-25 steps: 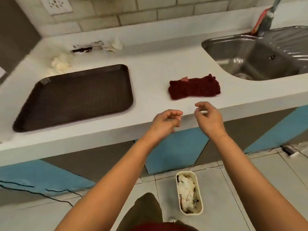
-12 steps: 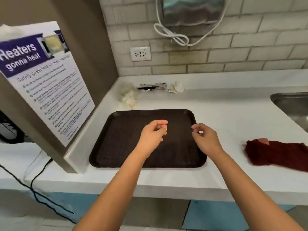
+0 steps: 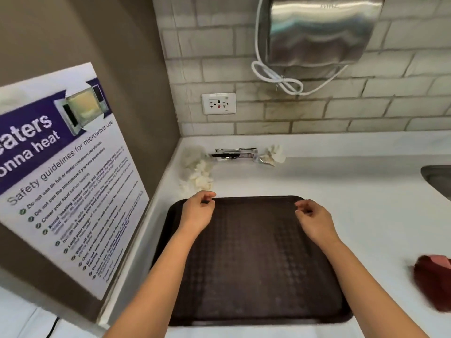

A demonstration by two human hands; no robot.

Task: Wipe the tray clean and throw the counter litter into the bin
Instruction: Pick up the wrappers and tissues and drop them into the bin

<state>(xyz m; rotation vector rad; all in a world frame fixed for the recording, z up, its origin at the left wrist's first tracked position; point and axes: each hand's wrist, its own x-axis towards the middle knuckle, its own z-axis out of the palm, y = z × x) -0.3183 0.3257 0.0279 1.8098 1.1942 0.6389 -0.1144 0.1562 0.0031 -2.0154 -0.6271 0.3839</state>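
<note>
The tray (image 3: 258, 259) is a dark brown rectangle with rounded corners and a low raised rim; its floor has a fine woven-looking pattern with a dull shine. It lies flat on the white counter (image 3: 353, 191), near the front edge and close to the left corner.

Both hands hover over the far half of the tray. The left hand (image 3: 199, 213) has loosely curled fingers and holds nothing; its fingertips are at the far rim. The right hand (image 3: 314, 220) is also relaxed, fingers half bent, empty.

Behind the tray, in the corner, lies the litter: a crumpled white tissue (image 3: 196, 172), a shiny flat wrapper (image 3: 235, 154) and a small crumpled paper (image 3: 272, 156), all near the wall.

At the right edge a dark red cloth (image 3: 433, 281) with a fuzzy surface lies on the counter, well apart from the tray. The wall is of pale tiles, with a white socket (image 3: 218, 103) and a steel dryer (image 3: 317, 30). A printed poster (image 3: 63, 172) hangs on the brown side panel.
</note>
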